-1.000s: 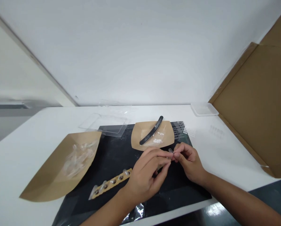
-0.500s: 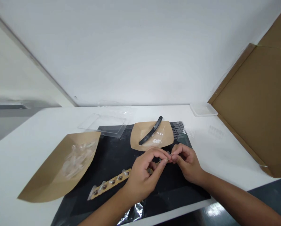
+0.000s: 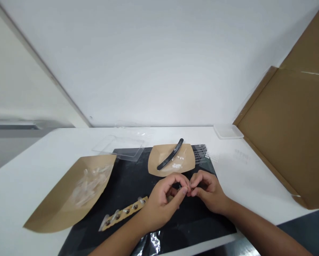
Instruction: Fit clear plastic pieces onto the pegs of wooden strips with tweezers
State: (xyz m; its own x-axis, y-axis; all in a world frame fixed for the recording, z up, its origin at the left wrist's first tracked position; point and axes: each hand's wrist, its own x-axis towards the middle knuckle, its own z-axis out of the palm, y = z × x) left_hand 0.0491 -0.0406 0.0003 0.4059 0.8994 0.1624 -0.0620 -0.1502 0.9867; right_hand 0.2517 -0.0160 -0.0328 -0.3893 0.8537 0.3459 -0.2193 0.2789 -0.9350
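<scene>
Left hand point(image 3: 162, 203) and right hand point(image 3: 209, 192) meet fingertip to fingertip, pinching a small object, too hidden to identify, above a smooth black mat point(image 3: 199, 231), near a kraft-paper tray point(image 3: 159, 160) bearing a black curved file point(image 3: 171, 155).

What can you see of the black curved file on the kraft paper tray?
The curved black file is a long, slim bar with rounded ends and a matte, slightly gritty-looking surface. It lies diagonally on the kraft paper tray, its upper end jutting past the far rim. Small white bits sit beside it, apparently not touching it.
</scene>
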